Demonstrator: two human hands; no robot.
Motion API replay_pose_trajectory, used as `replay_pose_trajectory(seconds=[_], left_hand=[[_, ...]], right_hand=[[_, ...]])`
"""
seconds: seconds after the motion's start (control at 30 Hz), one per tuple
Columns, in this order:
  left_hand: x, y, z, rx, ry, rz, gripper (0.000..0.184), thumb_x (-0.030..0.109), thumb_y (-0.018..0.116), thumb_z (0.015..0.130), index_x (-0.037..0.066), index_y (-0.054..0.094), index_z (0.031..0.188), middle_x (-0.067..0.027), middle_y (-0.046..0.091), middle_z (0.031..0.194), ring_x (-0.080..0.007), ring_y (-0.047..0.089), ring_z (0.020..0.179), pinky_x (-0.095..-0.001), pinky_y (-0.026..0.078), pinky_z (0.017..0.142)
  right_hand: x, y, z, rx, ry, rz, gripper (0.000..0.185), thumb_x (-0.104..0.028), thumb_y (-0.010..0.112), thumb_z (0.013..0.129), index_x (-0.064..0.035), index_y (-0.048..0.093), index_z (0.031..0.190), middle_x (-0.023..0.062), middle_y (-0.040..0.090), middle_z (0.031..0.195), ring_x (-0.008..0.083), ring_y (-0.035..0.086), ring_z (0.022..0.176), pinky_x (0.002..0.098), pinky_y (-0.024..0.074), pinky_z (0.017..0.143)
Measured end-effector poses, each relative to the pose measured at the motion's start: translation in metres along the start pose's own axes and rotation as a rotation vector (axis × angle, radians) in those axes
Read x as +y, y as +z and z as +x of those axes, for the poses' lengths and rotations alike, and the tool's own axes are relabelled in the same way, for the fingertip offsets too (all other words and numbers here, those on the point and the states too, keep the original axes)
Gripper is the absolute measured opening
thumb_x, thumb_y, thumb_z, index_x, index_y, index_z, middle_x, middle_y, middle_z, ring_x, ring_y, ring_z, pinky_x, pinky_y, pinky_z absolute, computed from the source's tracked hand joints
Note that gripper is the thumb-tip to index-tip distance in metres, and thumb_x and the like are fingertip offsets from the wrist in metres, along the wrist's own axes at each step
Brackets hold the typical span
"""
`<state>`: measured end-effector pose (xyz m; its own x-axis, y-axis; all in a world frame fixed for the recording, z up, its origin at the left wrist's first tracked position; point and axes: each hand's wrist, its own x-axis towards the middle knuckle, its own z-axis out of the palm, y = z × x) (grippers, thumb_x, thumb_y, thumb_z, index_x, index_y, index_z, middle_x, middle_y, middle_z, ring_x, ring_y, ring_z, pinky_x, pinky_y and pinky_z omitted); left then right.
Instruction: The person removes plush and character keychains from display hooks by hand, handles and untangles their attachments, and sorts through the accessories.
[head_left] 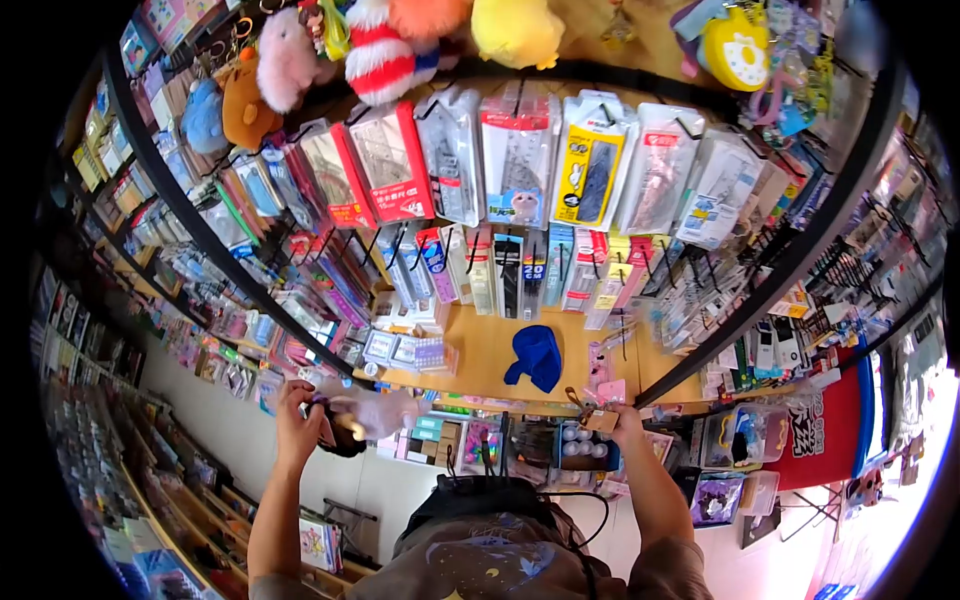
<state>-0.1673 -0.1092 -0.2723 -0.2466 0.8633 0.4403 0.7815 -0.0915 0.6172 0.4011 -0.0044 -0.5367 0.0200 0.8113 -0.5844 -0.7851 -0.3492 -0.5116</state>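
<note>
My left hand (pixel 296 424) is closed on a pale, fuzzy plush toy (pixel 385 412), held in front of the wooden shelf; a dark part hangs below the fingers. At the shelf's right front edge, my right hand (pixel 628 424) pinches a small brown tag (pixel 602 421) with a dark brown piece attached, whose kind I cannot make out. Between my hands, a crumpled blue cloth (pixel 537 358) lies on the wooden shelf (pixel 470 340). Small white boxes (pixel 400 350) stand at the shelf's left.
Packaged rulers and stationery (pixel 515 160) hang on hooks ahead. Plush toys (pixel 380 50) dangle above. Black frame posts (pixel 220 250) slant down on both sides. Below the shelf are a blue bin of white round items (pixel 585 445) and a clear plastic box (pixel 740 435).
</note>
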Motion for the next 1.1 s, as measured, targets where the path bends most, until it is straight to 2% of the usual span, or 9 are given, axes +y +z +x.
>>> replay_pose_trajectory(seconds=[0.13, 0.3, 0.33, 0.43, 0.63, 0.8, 0.9, 1.0, 1.1], left_hand=[[0.049, -0.017, 0.011, -0.003, -0.666, -0.41, 0.009, 0.005, 0.05, 0.076, -0.001, 0.057, 0.075, -0.0032, 0.051, 0.059, -0.0138, 0.05, 0.048, -0.0262, 0.042, 0.045], [0.017, -0.028, 0.006, -0.003, -0.935, -0.396, 0.017, 0.016, 0.053, 0.08, 0.001, 0.057, 0.073, -0.0053, 0.054, 0.066, -0.015, 0.053, 0.056, -0.0289, 0.047, 0.051], [0.007, -0.033, 0.005, -0.079, -0.976, -0.456, 0.018, 0.015, 0.05, 0.081, 0.003, 0.055, 0.07, -0.0068, 0.056, 0.065, -0.0163, 0.054, 0.055, -0.0301, 0.047, 0.05], [0.016, -0.035, 0.009, -0.077, -1.103, -0.547, 0.021, 0.013, 0.044, 0.083, 0.003, 0.054, 0.067, -0.0094, 0.057, 0.064, -0.0193, 0.055, 0.054, -0.0319, 0.047, 0.049], [-0.016, -0.037, 0.002, 0.06, -1.29, -0.783, 0.024, 0.014, 0.04, 0.083, 0.002, 0.053, 0.066, -0.0134, 0.054, 0.064, -0.0273, 0.056, 0.058, -0.0399, 0.047, 0.055], [-0.046, -0.036, -0.006, 0.003, -1.288, -0.876, 0.03, 0.023, 0.043, 0.087, 0.004, 0.05, 0.065, -0.0126, 0.054, 0.064, -0.028, 0.056, 0.06, -0.0427, 0.047, 0.056], [-0.055, -0.032, -0.009, -0.004, -1.325, -0.92, 0.027, 0.02, 0.043, 0.086, 0.005, 0.05, 0.064, -0.0114, 0.054, 0.063, -0.0262, 0.054, 0.058, -0.0416, 0.047, 0.057], [-0.051, -0.026, -0.008, 0.072, -1.37, -0.873, 0.025, 0.017, 0.043, 0.085, 0.006, 0.049, 0.063, -0.0105, 0.052, 0.061, -0.0251, 0.053, 0.057, -0.0411, 0.046, 0.057], [-0.058, -0.026, -0.012, 0.012, -1.342, -0.93, 0.024, 0.017, 0.043, 0.084, 0.006, 0.049, 0.063, -0.0091, 0.051, 0.061, -0.0241, 0.052, 0.058, -0.0411, 0.045, 0.057]], right_hand=[[0.007, 0.042, 0.003, 0.107, 0.063, 0.064, 0.017, -0.004, 0.037, 0.08, 0.0058, 0.049, 0.088, 0.0145, 0.053, 0.078, 0.0332, 0.057, 0.077, 0.0466, 0.0506, 0.073], [0.045, -0.063, 0.171, -1.043, 0.348, 0.565, 0.021, -0.012, 0.046, 0.08, -0.0008, 0.053, 0.096, 0.0167, 0.06, 0.093, 0.0303, 0.06, 0.089, 0.0418, 0.0519, 0.073], [0.044, -0.073, 0.187, -0.506, 0.228, 0.587, 0.021, -0.012, 0.046, 0.079, -0.0007, 0.053, 0.096, 0.0158, 0.06, 0.093, 0.0294, 0.06, 0.088, 0.0424, 0.051, 0.076], [0.056, -0.072, 0.222, -0.158, -0.132, 0.422, 0.029, -0.015, 0.055, 0.083, -0.0016, 0.054, 0.108, 0.0112, 0.061, 0.101, 0.0237, 0.061, 0.086, 0.0364, 0.0546, 0.07], [0.039, 0.033, 0.179, -0.16, -0.286, 0.403, 0.033, -0.023, 0.054, 0.085, -0.0045, 0.052, 0.112, 0.0108, 0.061, 0.1, 0.0224, 0.062, 0.086, 0.0312, 0.0547, 0.068], [0.04, -0.08, 0.27, -0.759, -0.063, 0.289, 0.028, -0.023, 0.052, 0.083, -0.0019, 0.059, 0.1, 0.0115, 0.065, 0.082, 0.0222, 0.06, 0.067, 0.0336, 0.0486, 0.06], [0.037, 0.001, 0.21, 0.729, -0.414, -0.829, 0.027, -0.023, 0.059, 0.079, 0.0018, 0.06, 0.089, 0.0096, 0.064, 0.077, 0.0205, 0.06, 0.067, 0.0331, 0.0468, 0.06], [0.074, 0.003, 0.199, 0.573, -0.887, -1.089, 0.026, -0.023, 0.064, 0.075, 0.0014, 0.061, 0.085, 0.0098, 0.063, 0.072, 0.0223, 0.06, 0.065, 0.0326, 0.0467, 0.06], [0.104, 0.063, 0.163, 0.423, -0.829, -1.413, 0.041, -0.032, 0.071, 0.068, -0.0076, 0.059, 0.1, 0.0152, 0.059, 0.097, 0.0276, 0.056, 0.087, 0.0362, 0.0453, 0.073]])
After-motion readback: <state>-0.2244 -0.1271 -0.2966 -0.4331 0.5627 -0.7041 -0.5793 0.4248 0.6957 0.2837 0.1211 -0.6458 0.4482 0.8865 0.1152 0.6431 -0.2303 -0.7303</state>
